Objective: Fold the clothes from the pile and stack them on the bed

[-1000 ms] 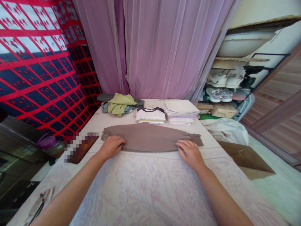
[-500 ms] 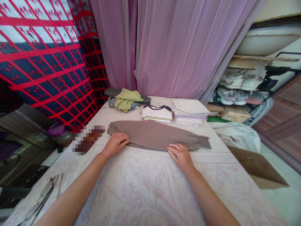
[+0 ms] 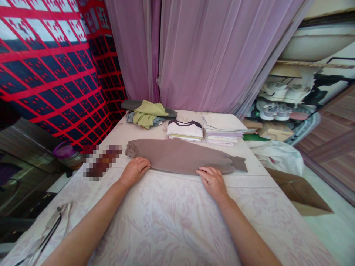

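Brown sweatpants (image 3: pixel 177 155), folded lengthwise into a long strip, lie across the bed in front of me. Their gathered end is at the left and a narrow cuff at the right. My left hand (image 3: pixel 135 169) is closed at the near edge, close to the gathered end, fingertips on the fabric. Farther right along that edge, my right hand (image 3: pixel 213 180) pinches the cloth with bent fingers. Both thumbs are mostly hidden from view. Behind the sweatpants sit a folded white shirt (image 3: pixel 185 129) with a dark collar and a stack of pale folded cloths (image 3: pixel 223 125).
A loose heap of clothes (image 3: pixel 149 112), green on top, lies at the back left of the bed. Glasses (image 3: pixel 55 218) and a pixelated item (image 3: pixel 102 162) rest along the left side. A cardboard box (image 3: pixel 299 192) stands right of the bed, below a shoe shelf (image 3: pixel 285 99).
The view has shifted slightly. Both hands stay on the near edge of the sweatpants, and the lower layer that showed beneath that edge is now less visible.
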Demonstrator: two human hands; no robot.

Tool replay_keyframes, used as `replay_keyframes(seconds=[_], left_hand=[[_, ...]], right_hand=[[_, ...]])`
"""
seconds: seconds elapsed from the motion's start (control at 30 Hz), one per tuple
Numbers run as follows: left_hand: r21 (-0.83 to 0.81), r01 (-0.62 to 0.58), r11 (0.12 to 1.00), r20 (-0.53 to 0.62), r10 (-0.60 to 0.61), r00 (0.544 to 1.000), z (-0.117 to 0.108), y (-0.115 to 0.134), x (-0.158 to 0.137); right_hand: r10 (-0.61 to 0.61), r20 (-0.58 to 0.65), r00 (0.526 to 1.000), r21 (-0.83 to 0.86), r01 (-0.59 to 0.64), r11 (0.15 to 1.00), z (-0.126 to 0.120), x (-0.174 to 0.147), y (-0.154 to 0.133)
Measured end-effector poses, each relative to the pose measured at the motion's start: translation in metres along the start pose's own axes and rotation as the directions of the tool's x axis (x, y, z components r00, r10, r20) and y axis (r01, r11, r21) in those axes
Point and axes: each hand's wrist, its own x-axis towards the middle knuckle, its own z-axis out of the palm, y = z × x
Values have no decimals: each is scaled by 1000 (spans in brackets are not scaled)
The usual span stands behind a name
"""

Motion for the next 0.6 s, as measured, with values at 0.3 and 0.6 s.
replay_keyframes(seconds=[0.3, 0.6], left_hand=[[73, -71, 995, 33, 69, 997, -8, 35, 30], [10, -237, 971, 200, 230, 952, 58, 95, 65]], right_hand=[[96, -190, 977, -91, -115, 989, -17, -12, 44], [368, -296, 881, -128, -419, 899, -33, -31, 107]])
